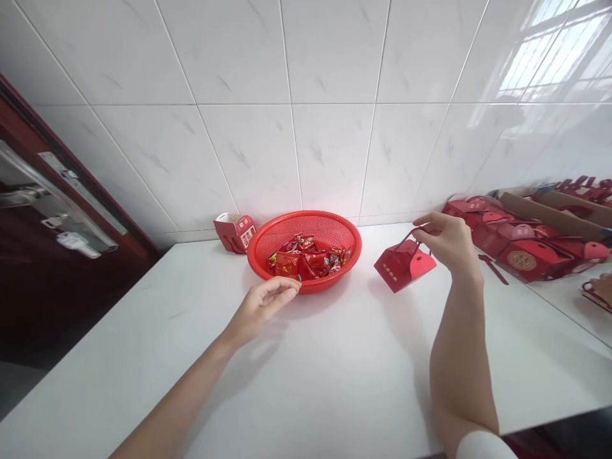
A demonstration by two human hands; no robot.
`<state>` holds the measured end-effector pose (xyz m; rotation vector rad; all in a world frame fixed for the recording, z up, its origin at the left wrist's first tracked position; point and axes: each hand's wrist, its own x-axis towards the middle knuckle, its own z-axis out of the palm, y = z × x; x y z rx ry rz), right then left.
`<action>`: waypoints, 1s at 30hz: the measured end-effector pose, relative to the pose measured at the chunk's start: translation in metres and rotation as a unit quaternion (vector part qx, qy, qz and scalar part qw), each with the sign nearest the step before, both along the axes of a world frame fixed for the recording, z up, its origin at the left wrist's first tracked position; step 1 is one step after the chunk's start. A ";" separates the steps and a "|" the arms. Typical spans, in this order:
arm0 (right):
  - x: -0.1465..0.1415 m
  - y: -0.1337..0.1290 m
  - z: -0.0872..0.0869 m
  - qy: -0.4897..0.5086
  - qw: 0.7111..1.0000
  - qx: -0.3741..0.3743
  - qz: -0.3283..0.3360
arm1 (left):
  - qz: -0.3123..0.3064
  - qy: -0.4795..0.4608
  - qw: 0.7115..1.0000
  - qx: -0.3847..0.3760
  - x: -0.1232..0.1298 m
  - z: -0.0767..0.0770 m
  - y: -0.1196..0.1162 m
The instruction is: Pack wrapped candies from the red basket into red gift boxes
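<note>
My right hand (442, 239) holds a small red gift box (396, 266) by its thin handle. The box hangs tilted above the white table (315, 370), gold lettering on its front. My left hand (268, 305) is at the front rim of a red plastic basket (306, 220), its fingers bent close together; whether anything is between the fingertips cannot be made out. Red-wrapped sweets (310, 261) lie inside the basket. Left of the basket, against the wall, stands another red box (232, 234) with an upright flap.
Many red boxes (526, 258) are piled at the right, beside brown cardboard (540, 213). A red strip (493, 269) lies near them. Another person's hand (603, 287) shows at the right edge. A tiled wall stands behind, a dark red door (29, 255) at the left.
</note>
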<state>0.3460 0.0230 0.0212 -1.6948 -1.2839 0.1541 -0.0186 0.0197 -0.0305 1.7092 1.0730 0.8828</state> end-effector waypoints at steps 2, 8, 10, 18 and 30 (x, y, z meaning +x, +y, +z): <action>0.007 0.008 -0.007 -0.002 0.999 -0.002 -0.033 | 0.008 0.000 1.000 -0.008 -0.005 0.002 -0.002; 0.017 0.016 -0.018 0.001 0.996 -0.062 -0.062 | 0.021 0.004 0.999 -0.032 -0.014 -0.002 -0.003; 0.019 0.016 -0.019 0.007 0.996 -0.067 -0.061 | 0.023 0.003 0.999 -0.043 -0.015 -0.004 -0.004; 0.022 0.015 -0.022 0.008 0.995 -0.091 -0.029 | 0.023 0.000 0.999 -0.040 -0.018 -0.004 -0.007; 0.021 0.006 -0.015 -0.007 0.994 -0.098 -0.037 | 0.022 0.005 0.999 -0.037 -0.026 -0.013 -0.012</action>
